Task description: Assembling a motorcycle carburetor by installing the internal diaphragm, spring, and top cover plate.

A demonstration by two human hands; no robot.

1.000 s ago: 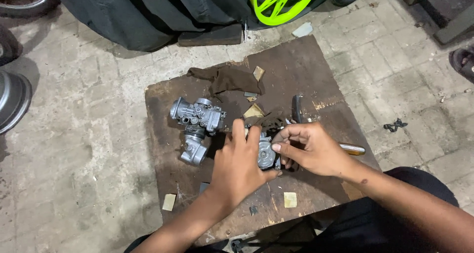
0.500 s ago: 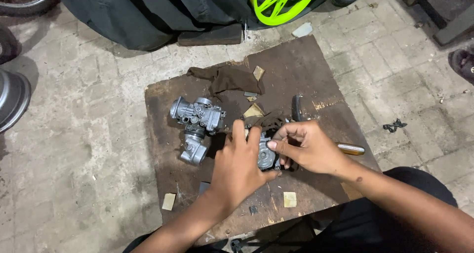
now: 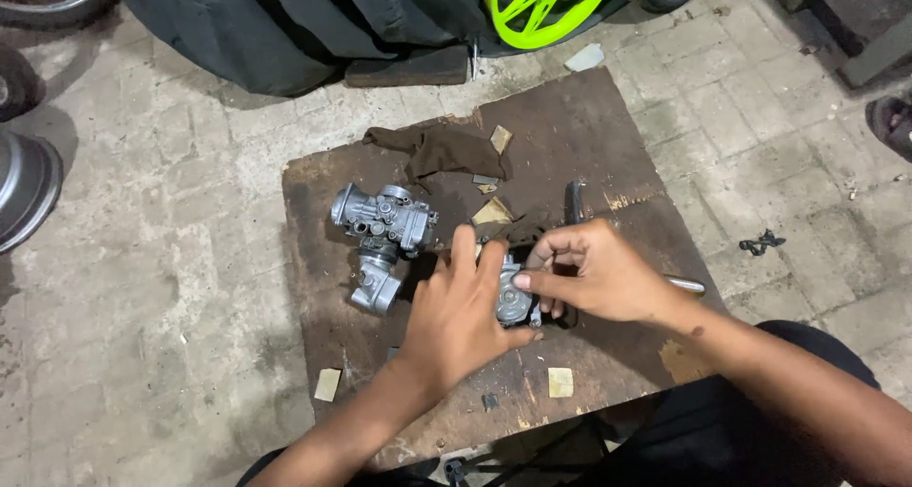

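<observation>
Both hands meet over a small cast-metal carburetor body (image 3: pixel 514 302), grey and lumpy, lying near the middle of a dark, scuffed wooden board (image 3: pixel 608 140) on the paved floor. The left hand (image 3: pixel 463 314) cups it from 7 o'clock, fingers wrapped on its side. The right hand (image 3: pixel 594 273) closes in from 3 o'clock, thumb and forefinger pinching at the top of the body; what they pinch cannot be made out. At 10 o'clock from the hands lies a second carburetor (image 3: pixel 383 223), shiny and knobbly. A crumpled brown rag (image 3: pixel 439 150) lies at 12 o'clock, and a slim metal tool (image 3: pixel 686 284) pokes out behind the right wrist.
</observation>
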